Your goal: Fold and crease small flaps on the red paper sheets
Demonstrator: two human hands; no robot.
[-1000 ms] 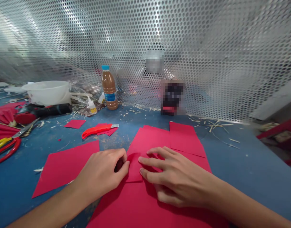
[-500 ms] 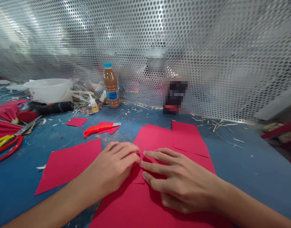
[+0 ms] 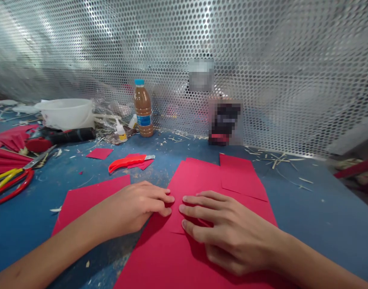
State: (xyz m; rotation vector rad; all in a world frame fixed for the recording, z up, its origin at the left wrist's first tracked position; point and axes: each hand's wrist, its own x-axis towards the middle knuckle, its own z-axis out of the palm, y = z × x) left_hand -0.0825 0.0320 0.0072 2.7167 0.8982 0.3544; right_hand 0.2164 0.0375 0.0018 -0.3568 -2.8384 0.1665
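A large red paper sheet [image 3: 160,257] lies in front of me, with smaller red pieces layered on it, one [image 3: 241,176] at its far right corner. My right hand [image 3: 229,228] rests on the paper with its fingers spread and fingertips pressing a small red piece near the middle. My left hand [image 3: 148,204] touches the left edge of that piece, its fingers slightly bent and apart, holding nothing. Partly under my left forearm is another red sheet [image 3: 84,200] on the blue table.
An orange-red cutter [image 3: 126,162], small red scraps [image 3: 100,153] and a glue bottle [image 3: 120,131] lie beyond my left hand. A brown-filled bottle [image 3: 143,108], white tub [image 3: 68,114], power tool [image 3: 60,137] and scissors [image 3: 20,176] stand or lie leftward. A perforated metal panel [image 3: 172,40] rises behind.
My left hand has moved left and its fingers have come away from the fingertips of my right hand, uncovering more of the small piece. My right hand stays nearly in place.
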